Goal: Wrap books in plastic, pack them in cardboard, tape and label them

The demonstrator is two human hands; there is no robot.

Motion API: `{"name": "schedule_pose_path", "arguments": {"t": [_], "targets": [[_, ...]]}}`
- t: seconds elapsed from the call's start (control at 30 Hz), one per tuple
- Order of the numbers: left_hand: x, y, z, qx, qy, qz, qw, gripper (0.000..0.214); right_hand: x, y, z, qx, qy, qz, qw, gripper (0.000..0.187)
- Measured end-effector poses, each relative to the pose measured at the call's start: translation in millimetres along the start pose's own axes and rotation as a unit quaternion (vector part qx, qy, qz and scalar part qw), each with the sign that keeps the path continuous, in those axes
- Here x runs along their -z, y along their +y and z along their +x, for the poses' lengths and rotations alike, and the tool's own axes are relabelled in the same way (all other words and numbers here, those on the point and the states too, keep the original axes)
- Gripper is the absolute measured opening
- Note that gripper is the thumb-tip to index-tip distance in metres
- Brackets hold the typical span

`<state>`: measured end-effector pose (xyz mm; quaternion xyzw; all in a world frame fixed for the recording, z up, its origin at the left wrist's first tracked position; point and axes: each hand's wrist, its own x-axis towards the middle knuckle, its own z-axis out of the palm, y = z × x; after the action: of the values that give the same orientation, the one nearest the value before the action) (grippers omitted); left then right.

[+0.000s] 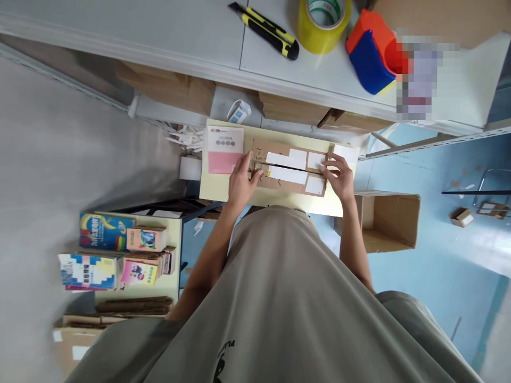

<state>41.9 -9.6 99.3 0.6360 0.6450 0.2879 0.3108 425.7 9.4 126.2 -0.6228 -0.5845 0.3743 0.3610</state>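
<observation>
A flat brown cardboard box [293, 183] with white labels lies on a low pale-yellow table [223, 194] in front of me. Its top flaps meet in a dark seam along the middle. My left hand [241, 181] rests on the box's left end, its fingers bent onto the flaps near the seam and the thumb raised. At the box's right end my right hand [340, 175] has its fingers curled over the flap edge. Both hands press on the box from opposite ends.
A pink-and-white booklet [224, 150] lies left of the box. The grey bench above holds a utility knife [265, 29], a yellow tape roll [323, 21] and an orange-blue dispenser [373, 50]. An open carton [387, 221] stands on the blue floor at right; books [112, 250] are stacked at left.
</observation>
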Motion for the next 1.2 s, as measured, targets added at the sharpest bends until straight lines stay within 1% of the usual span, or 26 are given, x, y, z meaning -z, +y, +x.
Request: {"name": "schedule_pose_path", "arguments": {"t": [0.13, 0.23, 0.37, 0.47, 0.57, 0.67, 0.83, 0.93, 1.0, 1.1, 1.2], "targets": [[-3.8, -9.2, 8.0, -0.017, -0.030, -0.013, 0.999, 0.078, -21.8, 10.4, -10.0, -0.001, 0.074, -0.005, 0.997, 0.048], [-2.5, -12.6, 12.3, -0.028, -0.049, -0.003, 0.998, 0.080, -33.1, 14.8, -16.3, -0.015, 0.104, -0.003, 0.995, 0.043], [0.4, -15.1, 17.3, -0.058, -0.076, 0.042, 0.995, 0.077, -39.6, 18.0, -20.4, -0.050, 0.106, 0.014, 0.993, 0.042], [2.4, -13.8, 17.1, -0.060, -0.087, 0.063, 0.992, 0.078, -43.3, 20.0, -19.6, -0.064, 0.105, 0.033, 0.992, 0.043], [4.6, -11.9, 13.4, -0.060, -0.081, 0.058, 0.993, 0.078, -46.1, 20.5, -19.0, -0.070, 0.099, 0.044, 0.992, 0.044], [3.5, -15.5, 8.3, -0.064, -0.068, 0.030, 0.995, 0.068, -47.6, 20.2, -21.3, -0.079, 0.103, 0.048, 0.990, 0.045], [-12.4, -36.8, 0.8, -0.007, -0.007, -0.016, 1.000, 0.055, -56.4, 21.8, -24.2, -0.067, 0.087, 0.050, 0.993, 0.044], [-22.5, -48.9, -1.9, 0.039, -0.001, -0.016, 0.999, 0.049, -66.6, 21.9, -22.6, -0.048, 0.088, 0.043, 0.994, 0.041], [-26.6, -52.6, -1.8, 0.060, 0.002, -0.021, 0.998, 0.045, -70.5, 21.0, -21.8, -0.039, 0.096, 0.038, 0.994, 0.037], [-31.5, -48.6, 1.5, 0.060, -0.006, -0.040, 0.997, 0.039, -66.5, 22.5, -24.1, -0.043, 0.103, 0.024, 0.993, 0.034], [-40.3, -33.1, 6.8, 0.059, -0.038, -0.061, 0.996, 0.037, -53.7, 33.1, -31.8, -0.081, 0.120, 0.022, 0.989, 0.040]]}}
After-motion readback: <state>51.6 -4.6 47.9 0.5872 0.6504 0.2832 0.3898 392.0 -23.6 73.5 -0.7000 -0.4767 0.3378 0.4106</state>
